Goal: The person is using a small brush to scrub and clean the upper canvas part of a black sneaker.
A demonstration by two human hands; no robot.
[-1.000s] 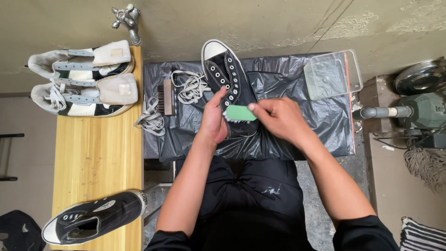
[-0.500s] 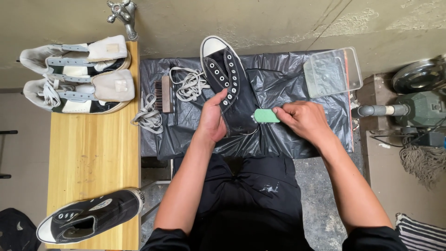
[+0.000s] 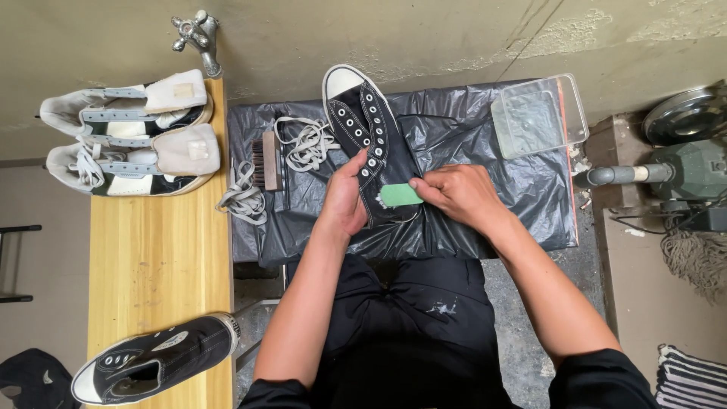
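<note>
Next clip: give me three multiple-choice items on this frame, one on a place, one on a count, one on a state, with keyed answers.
1. Where does the brush lie?
A. on the black plastic sheet, left of the held shoe
B. on the wooden bench
C. in the clear tub

2. How many shoes stand on the wooden bench?
A. one
B. three
C. five

3. What state is the held shoe in?
A. laced and tied
B. laces out, eyelets bare
C. wrapped in a bag

Answers: 1 A, the brush rests on the sheet beside the loose laces. 2 B, two pale shoes at the top and one black shoe at the bottom. 3 B, the left hand steadies it while the right hand presses a green pad against it.
</note>
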